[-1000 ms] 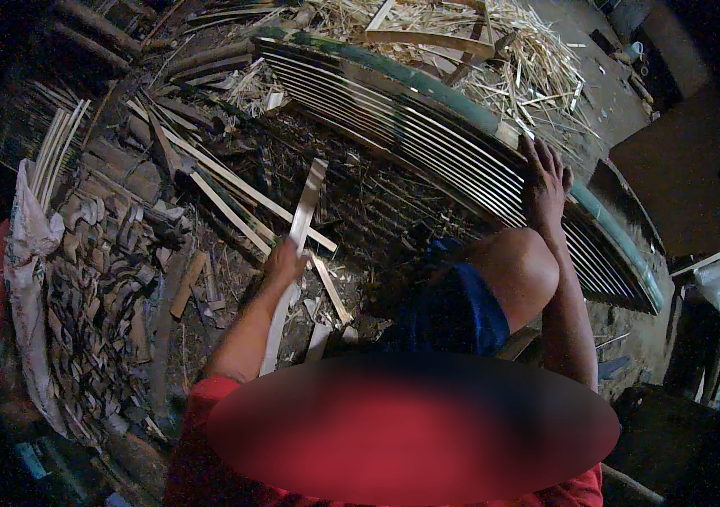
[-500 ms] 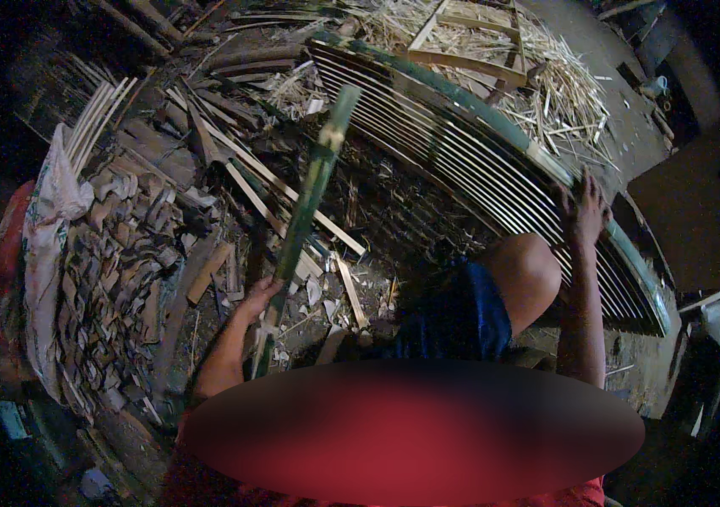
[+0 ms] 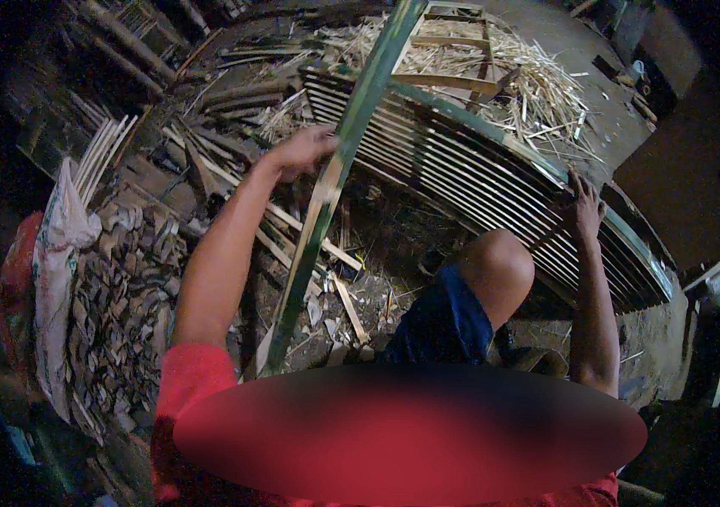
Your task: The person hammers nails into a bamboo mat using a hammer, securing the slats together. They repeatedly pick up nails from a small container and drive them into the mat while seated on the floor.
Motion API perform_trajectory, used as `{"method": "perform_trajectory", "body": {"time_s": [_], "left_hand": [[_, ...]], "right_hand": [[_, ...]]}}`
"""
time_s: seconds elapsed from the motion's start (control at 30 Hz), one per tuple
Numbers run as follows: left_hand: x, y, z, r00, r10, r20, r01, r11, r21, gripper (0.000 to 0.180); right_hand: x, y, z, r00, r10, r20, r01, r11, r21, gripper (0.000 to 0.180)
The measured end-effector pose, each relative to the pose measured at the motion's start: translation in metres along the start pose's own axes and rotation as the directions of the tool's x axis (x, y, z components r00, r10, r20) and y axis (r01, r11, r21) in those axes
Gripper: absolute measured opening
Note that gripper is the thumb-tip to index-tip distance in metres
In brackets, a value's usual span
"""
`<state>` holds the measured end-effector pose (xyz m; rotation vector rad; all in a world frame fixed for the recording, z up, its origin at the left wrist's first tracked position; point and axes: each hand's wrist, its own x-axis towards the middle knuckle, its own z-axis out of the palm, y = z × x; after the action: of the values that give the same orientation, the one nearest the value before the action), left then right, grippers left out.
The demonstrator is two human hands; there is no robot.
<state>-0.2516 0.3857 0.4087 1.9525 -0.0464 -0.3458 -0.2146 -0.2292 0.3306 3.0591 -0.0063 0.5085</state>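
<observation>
A long green bamboo pole (image 3: 330,182) with pale nodes slants from beside my body up past the top edge of the view. My left hand (image 3: 305,152) grips it from the left, its fingers partly hidden behind the pole. On the right lies a wide slatted bamboo panel (image 3: 461,160), its thin pale slats running lengthwise beneath a green rim. My right hand (image 3: 584,205) holds that rim near the panel's right end, with the fingers bent over it. The pole crosses in front of the panel's left part.
A heap of pale bamboo shavings (image 3: 537,110) lies behind the panel. Left of me are a pile of curved offcuts (image 3: 127,296) and a whitish sack (image 3: 54,262) beside upright strips (image 3: 102,160). Loose strips (image 3: 347,308) litter the ground before my raised knee (image 3: 499,262).
My left arm has stretched forward, and the pole has risen away from me until its far end leaves the view. The right hand stays on the panel's rim.
</observation>
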Motion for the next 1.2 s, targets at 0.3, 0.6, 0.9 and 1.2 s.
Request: {"method": "perform_trajectory", "body": {"time_s": [0.3,0.6,0.9,1.2], "left_hand": [[0.095,0.069,0.143,0.806,0.546,-0.227,-0.352,0.751,0.559,0.092],[0.107,0.140,0.274,0.610,0.778,0.153,-0.462,0.192,0.866,0.090],[0.130,0.139,0.325,0.570,0.673,0.471,-0.641,0.006,0.767,0.080],[0.107,0.136,0.342,0.610,0.509,0.607,-0.764,0.173,0.622,0.090]], "right_hand": [[-0.027,0.045,-0.010,0.972,0.233,-0.020,-0.231,0.970,0.079,0.087],[-0.105,0.120,-0.023,0.867,0.471,-0.160,-0.479,0.878,-0.012,0.075],[-0.175,0.176,0.043,0.678,0.730,-0.090,-0.413,0.480,0.774,0.083],[-0.213,0.241,-0.004,-0.180,0.927,-0.330,-0.335,0.258,0.906,0.050]]}}
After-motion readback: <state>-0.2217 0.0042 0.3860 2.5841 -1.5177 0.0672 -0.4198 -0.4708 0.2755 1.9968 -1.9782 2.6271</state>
